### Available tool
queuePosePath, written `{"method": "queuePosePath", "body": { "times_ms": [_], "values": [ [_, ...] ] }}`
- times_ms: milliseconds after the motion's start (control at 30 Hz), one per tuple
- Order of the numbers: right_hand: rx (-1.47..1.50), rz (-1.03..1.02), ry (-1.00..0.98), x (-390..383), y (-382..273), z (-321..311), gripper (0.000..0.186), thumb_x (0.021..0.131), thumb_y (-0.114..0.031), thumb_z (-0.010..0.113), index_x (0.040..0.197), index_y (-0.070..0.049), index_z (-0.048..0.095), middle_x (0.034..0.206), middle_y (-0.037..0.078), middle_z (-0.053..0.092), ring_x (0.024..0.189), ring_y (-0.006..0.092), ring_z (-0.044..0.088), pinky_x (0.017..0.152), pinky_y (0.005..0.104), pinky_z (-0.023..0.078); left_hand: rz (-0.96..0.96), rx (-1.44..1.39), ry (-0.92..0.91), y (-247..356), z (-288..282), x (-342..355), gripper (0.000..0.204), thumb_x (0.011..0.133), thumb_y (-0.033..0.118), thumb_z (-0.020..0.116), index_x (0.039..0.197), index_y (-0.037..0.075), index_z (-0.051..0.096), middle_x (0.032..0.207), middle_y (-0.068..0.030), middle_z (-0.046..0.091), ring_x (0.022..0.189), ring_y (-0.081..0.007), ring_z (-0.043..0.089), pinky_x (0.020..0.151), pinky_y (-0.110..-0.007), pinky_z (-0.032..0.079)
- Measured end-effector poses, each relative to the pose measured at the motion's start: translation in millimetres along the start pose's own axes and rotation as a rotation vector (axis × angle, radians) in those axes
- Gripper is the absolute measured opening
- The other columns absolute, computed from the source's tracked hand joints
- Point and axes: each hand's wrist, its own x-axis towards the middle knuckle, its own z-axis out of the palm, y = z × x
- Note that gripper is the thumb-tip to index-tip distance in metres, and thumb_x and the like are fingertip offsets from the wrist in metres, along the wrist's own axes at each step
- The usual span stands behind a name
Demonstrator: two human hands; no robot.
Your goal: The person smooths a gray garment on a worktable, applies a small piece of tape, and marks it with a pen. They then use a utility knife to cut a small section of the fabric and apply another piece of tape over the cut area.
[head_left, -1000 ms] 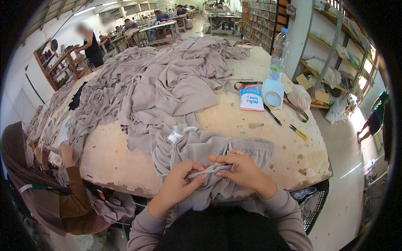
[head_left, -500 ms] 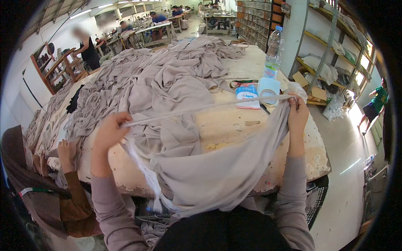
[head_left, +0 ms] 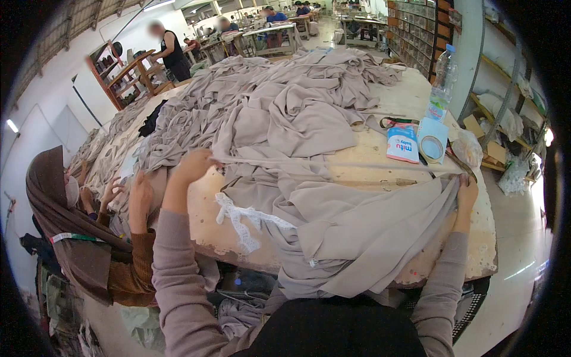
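My left hand (head_left: 193, 165) is closed on one end of the taut upper edge of a thin grey-taupe cloth (head_left: 369, 235). The far corner of that edge is pinched in my right hand (head_left: 467, 191), at the right side of the table. Between them the edge runs as a nearly straight, slightly blurred line, and the rest of the cloth drapes over the table's front edge towards me. White lace trim (head_left: 241, 226) is attached to the cloth and lies on the wood below my left hand. My left fingertips are partly hidden behind the hand.
A large heap of matching cloth (head_left: 297, 113) covers much of the wooden table (head_left: 199, 229). At the right lie a blue-and-white packet (head_left: 403, 143), a roll of tape (head_left: 432, 146) and an upright plastic bottle (head_left: 441, 83). A co-worker in a brown head covering (head_left: 50, 196) works close on my left.
The cloth has come down from hanging raised between my hands to lying over the table front. My right hand has lowered. The view has turned left, and the lace now rests on the table.
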Motion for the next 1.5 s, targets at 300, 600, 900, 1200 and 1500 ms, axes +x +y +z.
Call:
{"method": "queuePosePath", "body": {
  "times_ms": [300,600,900,1200,1500],
  "values": [
    [-0.081,-0.017,-0.039,-9.8,-9.8,-3.4,0.045,0.080,-0.033,0.062,0.106,0.003,0.061,0.103,0.023,0.061,0.098,0.0343,0.058,0.086,0.0373,0.043,-0.315,-0.313,-0.242,-8.7,-14.4,21.5,0.020,0.080,0.021,0.054,0.088,0.003,0.060,0.075,-0.0057,0.058,0.065,-0.0147,0.055,0.060,-0.023,0.043],
    [-0.064,0.012,0.009,-18.5,-17.8,0.2,0.045,0.080,-0.035,0.061,0.104,0.003,0.061,0.104,0.022,0.061,0.100,0.0353,0.057,0.088,0.0385,0.042,0.135,-0.499,0.138,147.9,67.8,5.1,0.057,0.071,0.013,0.069,0.122,0.004,0.044,0.118,-0.0124,0.051,0.094,-0.0196,0.054,0.075,-0.034,0.047],
    [0.143,0.063,-0.043,-21.8,-23.1,-2.1,0.041,0.079,-0.032,0.064,0.101,0.002,0.063,0.095,0.021,0.064,0.088,0.0291,0.060,0.078,0.0348,0.045,-0.097,0.100,0.578,91.5,46.7,3.9,0.032,0.076,0.001,0.058,0.108,-0.001,0.056,0.097,-0.0154,0.061,0.090,-0.0257,0.060,0.077,-0.035,0.046],
    [0.318,0.075,-0.021,-27.8,-33.8,-1.9,0.035,0.080,-0.031,0.065,0.097,0.001,0.065,0.081,0.012,0.066,0.071,0.0161,0.058,0.067,0.0298,0.045,0.147,-0.322,0.105,226.6,121.2,-68.1,0.032,0.066,0.016,0.074,0.093,0.004,0.062,0.081,-0.0082,0.060,0.075,-0.0205,0.057,0.070,-0.030,0.044],
    [0.249,0.133,-0.121,-15.5,-18.7,-4.4,0.044,0.081,-0.036,0.062,0.101,0.004,0.063,0.094,0.022,0.064,0.088,0.0316,0.061,0.079,0.0350,0.044,0.229,-0.500,-0.403,275.1,171.5,-70.1,0.022,0.082,0.023,0.061,0.090,0.003,0.059,0.075,-0.0048,0.056,0.072,-0.0153,0.055,0.062,-0.030,0.042]
  ]
}}
